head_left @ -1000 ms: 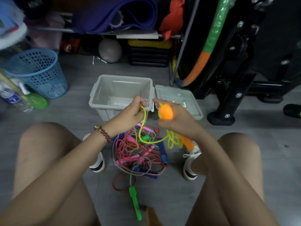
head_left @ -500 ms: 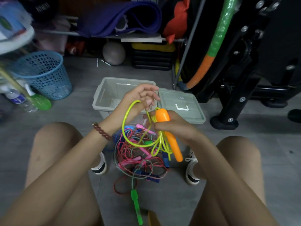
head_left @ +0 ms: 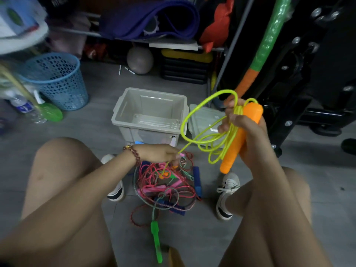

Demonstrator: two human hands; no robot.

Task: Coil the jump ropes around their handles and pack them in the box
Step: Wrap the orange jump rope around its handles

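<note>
Far left there's a blue basket [head_left: 52,79] on the floor [head_left: 202,237] with a bottle [head_left: 25,108] lying next to it, well away from the job. Your left hand [head_left: 161,154], the one with the bead bracelet [head_left: 133,156], is down low right over the pile [head_left: 167,184] of tangled ropes. Its fingers are curled and pinching the yellow rope [head_left: 182,123] where it comes up out of the mess. A green handle [head_left: 156,241] lies flat on the floor on your side of the pile, with its cord running up into the tangle. Past the pile the box [head_left: 119,114] sits upright and open, and the lid [head_left: 202,116] lies flat on the floor just beside it on the right. From your left-hand pinch the yellow rope climbs up and right, swings a big loop over the lid, then bunches into several loose loops hanging against the orange handle [head_left: 238,143]. Your right hand [head_left: 250,132] has that handle in a full grip, held up in the air and tilted, fat end up. The thumb and fingers wrap round it and trap the gathered strands against it. Can't tell if it's one handle or two held together. Off to the right, a green and orange hoop [head_left: 269,35] leans by a black frame [head_left: 308,83].
</note>
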